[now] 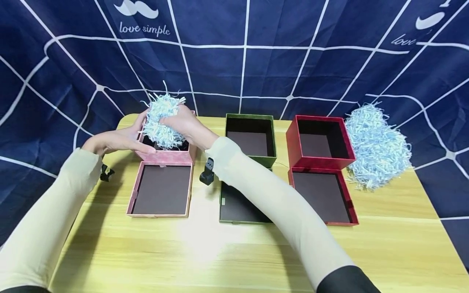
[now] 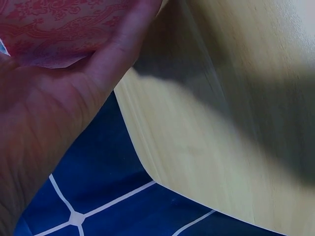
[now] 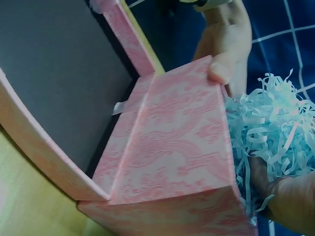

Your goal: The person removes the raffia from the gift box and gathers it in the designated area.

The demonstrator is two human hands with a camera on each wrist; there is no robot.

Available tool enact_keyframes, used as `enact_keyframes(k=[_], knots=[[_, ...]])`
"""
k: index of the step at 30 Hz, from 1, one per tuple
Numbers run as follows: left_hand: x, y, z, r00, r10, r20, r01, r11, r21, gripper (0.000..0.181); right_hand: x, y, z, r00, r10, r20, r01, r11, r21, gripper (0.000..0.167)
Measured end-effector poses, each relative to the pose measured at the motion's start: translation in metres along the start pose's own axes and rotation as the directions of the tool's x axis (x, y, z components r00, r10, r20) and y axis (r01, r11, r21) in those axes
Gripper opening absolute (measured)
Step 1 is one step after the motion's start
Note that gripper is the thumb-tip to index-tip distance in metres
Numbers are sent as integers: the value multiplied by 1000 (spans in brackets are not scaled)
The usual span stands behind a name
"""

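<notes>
A pink patterned box [image 1: 165, 156] stands at the table's far left, its hinged lid [image 1: 161, 189] laid back toward me with the dark lining up. My left hand [image 1: 119, 139] holds this box at its left side. In the right wrist view its thumb [image 3: 219, 71] bends over the rim, while the left wrist view has the palm [image 2: 54, 108] beside the pink wall. A fluffy bunch of light blue shredded paper [image 1: 163, 106] is gripped by my right hand [image 1: 187, 124] at the box's opening. The paper [image 3: 275, 132] hides some of the right fingers.
To the right stand an open green box [image 1: 253, 142] and an open red box [image 1: 320, 140], lids laid toward me. My right forearm crosses the green lid [image 1: 242, 209]. A big heap of blue shredded paper [image 1: 379, 148] lies at the far right. A dark blue curtain [image 1: 267, 73] hangs behind.
</notes>
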State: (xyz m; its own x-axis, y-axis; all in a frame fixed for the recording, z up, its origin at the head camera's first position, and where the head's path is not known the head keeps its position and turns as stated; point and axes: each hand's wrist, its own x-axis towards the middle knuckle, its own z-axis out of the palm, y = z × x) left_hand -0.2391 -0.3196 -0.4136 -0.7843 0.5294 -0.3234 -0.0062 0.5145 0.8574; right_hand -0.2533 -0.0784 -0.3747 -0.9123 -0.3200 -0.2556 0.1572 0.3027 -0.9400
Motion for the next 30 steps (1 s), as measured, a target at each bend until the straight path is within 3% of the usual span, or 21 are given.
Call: enact_keyframes(k=[6, 13, 22, 30], knots=[[-1, 1, 0, 998, -59, -1, 59, 998, 26, 141, -9, -9, -10, 994, -100, 39, 97, 993, 71, 45], [1, -3, 2, 1000, -6, -1, 6, 999, -32, 136, -20, -19, -28, 995, -99, 13, 96, 984, 148, 68], [3, -5, 3, 998, 65, 12, -64, 995, -80, 133, -38, -32, -50, 978, -211, 8, 199, 937, 288, 52], [2, -6, 3, 998, 58, -2, -58, 997, -58, 133, -61, -38, -77, 964, -265, 15, 239, 891, 385, 50]])
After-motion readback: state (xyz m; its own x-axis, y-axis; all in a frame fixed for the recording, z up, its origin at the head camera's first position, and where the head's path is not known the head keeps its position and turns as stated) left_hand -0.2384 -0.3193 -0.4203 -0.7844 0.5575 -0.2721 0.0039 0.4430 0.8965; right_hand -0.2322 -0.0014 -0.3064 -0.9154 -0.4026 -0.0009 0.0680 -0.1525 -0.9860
